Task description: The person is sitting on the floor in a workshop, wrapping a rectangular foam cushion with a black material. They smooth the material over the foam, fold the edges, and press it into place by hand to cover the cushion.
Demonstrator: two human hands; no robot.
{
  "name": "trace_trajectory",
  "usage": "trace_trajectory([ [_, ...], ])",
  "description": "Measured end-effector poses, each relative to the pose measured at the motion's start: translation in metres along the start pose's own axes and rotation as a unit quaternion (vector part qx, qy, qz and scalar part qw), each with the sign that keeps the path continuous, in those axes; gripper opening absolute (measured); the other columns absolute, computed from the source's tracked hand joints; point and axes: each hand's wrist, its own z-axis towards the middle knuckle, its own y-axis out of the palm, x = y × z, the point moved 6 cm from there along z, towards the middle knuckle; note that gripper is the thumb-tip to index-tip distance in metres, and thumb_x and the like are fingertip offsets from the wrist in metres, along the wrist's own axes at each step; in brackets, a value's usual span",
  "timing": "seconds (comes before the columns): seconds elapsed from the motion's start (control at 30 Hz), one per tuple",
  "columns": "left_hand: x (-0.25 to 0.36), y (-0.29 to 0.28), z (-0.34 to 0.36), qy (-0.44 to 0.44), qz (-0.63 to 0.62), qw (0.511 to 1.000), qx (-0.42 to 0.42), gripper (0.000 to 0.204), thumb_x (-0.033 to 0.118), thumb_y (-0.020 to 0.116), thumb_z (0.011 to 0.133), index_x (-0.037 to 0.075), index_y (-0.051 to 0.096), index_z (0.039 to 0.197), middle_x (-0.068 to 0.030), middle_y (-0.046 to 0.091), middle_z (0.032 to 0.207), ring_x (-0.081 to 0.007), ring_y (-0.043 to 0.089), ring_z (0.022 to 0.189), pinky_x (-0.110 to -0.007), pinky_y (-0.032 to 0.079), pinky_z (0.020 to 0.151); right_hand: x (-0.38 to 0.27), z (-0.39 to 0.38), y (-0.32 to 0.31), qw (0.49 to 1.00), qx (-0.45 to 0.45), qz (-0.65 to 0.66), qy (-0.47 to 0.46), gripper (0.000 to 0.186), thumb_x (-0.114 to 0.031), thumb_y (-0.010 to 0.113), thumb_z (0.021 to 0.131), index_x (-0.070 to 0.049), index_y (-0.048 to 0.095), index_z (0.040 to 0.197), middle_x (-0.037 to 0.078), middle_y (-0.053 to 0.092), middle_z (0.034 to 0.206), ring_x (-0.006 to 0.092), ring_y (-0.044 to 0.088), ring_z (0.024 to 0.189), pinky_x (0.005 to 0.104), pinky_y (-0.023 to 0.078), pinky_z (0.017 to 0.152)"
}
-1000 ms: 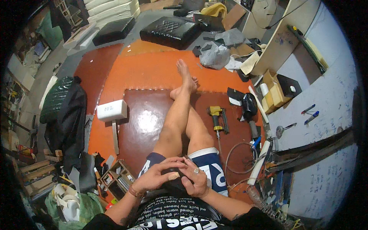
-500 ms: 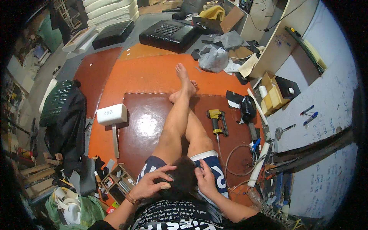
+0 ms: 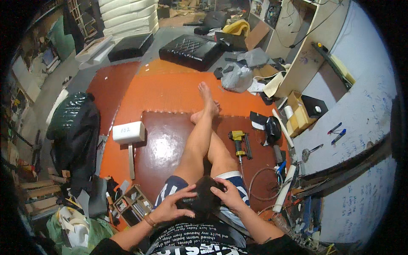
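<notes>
The black piece (image 3: 206, 196) lies in the lap, between both hands. The left hand (image 3: 175, 204) is open, thumb and fingers spread wide, against its left side. The right hand (image 3: 230, 196) bends around its right edge, thumb on the surface; whether it grips firmly I cannot tell. On the mat (image 3: 163, 142), the mallet (image 3: 128, 132) lies left of the legs, its handle toward the near side, and the nail gun (image 3: 239, 144) lies right of them. A black cushion (image 3: 189, 51) sits far beyond the feet.
</notes>
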Motion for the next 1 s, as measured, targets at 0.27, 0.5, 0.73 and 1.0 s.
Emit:
trace_trajectory([
  [0.27, 0.034, -0.005, -0.015, 0.037, -0.108, 0.992, -0.054, 0.057, 0.033, 0.085, 0.091, 0.007, 0.066, 0.139, -0.0201, 0.030, 0.173, -0.0341, 0.018, 0.164, -0.047, 0.016, 0.132, -0.050, -0.015, 0.006, 0.970, -0.056, 0.232, 0.042, 0.086, -0.029, 0.093, 0.084, 0.001, 0.050, 0.152, 0.015, 0.068, 0.135, 0.0229, 0.065, 0.124, 0.0350, 0.049, 0.110],
  [0.5, 0.051, 0.007, 0.029, 0.112, 0.017, 0.990, 0.085, 0.090, 0.038, 0.062, 0.109, 0.001, 0.007, 0.171, -0.0253, 0.010, 0.176, -0.0341, 0.013, 0.164, -0.041, 0.015, 0.131, -0.186, -0.039, -0.010, 0.915, 0.056, -0.150, -0.371, 0.096, -0.040, 0.099, 0.070, -0.005, 0.056, 0.148, 0.018, 0.063, 0.143, 0.0325, 0.059, 0.134, 0.0453, 0.043, 0.118],
  [0.73, 0.032, 0.004, 0.066, 0.165, 0.044, 0.983, 0.073, 0.065, 0.038, 0.076, 0.099, 0.005, 0.053, 0.150, -0.0200, 0.037, 0.169, -0.0349, 0.041, 0.153, -0.044, 0.032, 0.125, -0.106, -0.026, 0.004, 0.918, -0.016, -0.165, -0.361, 0.111, -0.048, 0.100, 0.068, -0.004, 0.048, 0.156, 0.018, 0.051, 0.157, 0.0404, 0.044, 0.149, 0.0503, 0.037, 0.123],
  [1.0, 0.023, 0.001, 0.076, 0.142, 0.048, 0.986, 0.073, 0.047, 0.021, 0.096, 0.077, 0.007, 0.074, 0.117, -0.0139, 0.063, 0.136, -0.0311, 0.061, 0.130, -0.041, 0.048, 0.111, -0.093, -0.019, 0.003, 0.908, -0.003, -0.212, -0.361, 0.072, -0.026, 0.089, 0.083, -0.005, 0.062, 0.146, 0.018, 0.062, 0.149, 0.0428, 0.054, 0.142, 0.0495, 0.046, 0.118],
])
